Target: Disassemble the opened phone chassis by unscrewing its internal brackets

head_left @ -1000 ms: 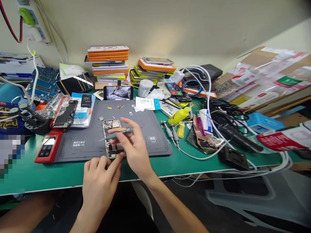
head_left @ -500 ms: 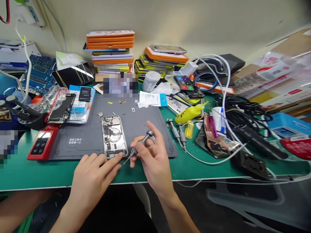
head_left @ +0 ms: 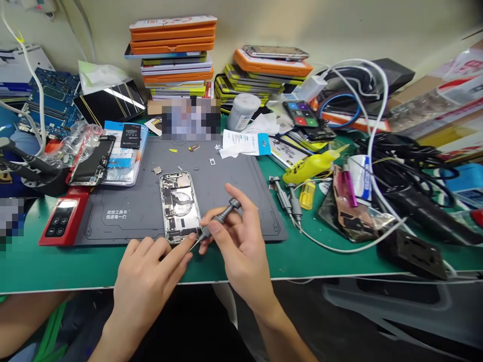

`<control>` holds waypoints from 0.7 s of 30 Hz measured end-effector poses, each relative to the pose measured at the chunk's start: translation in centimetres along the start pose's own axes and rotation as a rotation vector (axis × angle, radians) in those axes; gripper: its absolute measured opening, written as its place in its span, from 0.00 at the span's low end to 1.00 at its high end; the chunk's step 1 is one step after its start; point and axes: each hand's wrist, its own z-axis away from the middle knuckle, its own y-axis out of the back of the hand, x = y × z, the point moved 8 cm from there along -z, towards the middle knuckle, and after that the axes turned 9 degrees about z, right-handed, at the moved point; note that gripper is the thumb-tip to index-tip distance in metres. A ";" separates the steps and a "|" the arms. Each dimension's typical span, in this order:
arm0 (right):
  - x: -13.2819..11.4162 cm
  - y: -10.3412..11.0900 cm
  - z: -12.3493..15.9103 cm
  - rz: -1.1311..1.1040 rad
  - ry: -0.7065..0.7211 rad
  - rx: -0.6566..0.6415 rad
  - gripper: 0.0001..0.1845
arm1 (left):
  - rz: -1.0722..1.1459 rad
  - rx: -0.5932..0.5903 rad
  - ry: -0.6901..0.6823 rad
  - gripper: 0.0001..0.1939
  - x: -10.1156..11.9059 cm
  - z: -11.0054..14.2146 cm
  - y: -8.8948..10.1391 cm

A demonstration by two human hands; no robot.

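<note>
An opened smartphone [head_left: 193,193], its inner parts bare, lies on the grey work mat [head_left: 128,201]. My left hand [head_left: 147,269] steadies its bottom end, the index fingertip on the lower right corner and the other fingers curled by the lower edge. A small grey screwdriver [head_left: 222,217] is gripped between thumb and fingers of my right hand [head_left: 243,246]. The screwdriver leans, its thin tip down beside my left fingertip at the phone's bottom edge; whether it touches the phone I cannot tell. Small loose parts and a SIM tray [head_left: 212,161] lie beyond the phone.
At left are a red device with buttons [head_left: 64,218], a detached screen [head_left: 92,161] and a black battery [head_left: 131,136]. To the right lie two more screwdrivers [head_left: 283,196], a yellow bottle [head_left: 309,168] and tangled cables [head_left: 392,166]. Orange cases [head_left: 171,45] stack behind. Another person's arm [head_left: 26,319] shows lower left.
The camera view has shifted slightly. My right hand has brought the screwdriver's tip up and left, closer to my left fingertip. My left hand keeps its place on the phone.
</note>
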 end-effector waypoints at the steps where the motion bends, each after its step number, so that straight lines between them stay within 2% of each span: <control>1: 0.0 0.0 0.0 0.004 0.005 -0.002 0.28 | 0.001 0.001 0.000 0.14 0.0 0.0 0.0; 14: 0.1 -0.3 0.3 0.011 0.011 -0.050 0.27 | 0.009 0.039 0.007 0.14 0.0 0.1 0.0; 21: -0.2 0.0 0.2 -0.003 0.034 0.002 0.26 | 0.005 0.039 0.018 0.15 0.0 0.2 0.0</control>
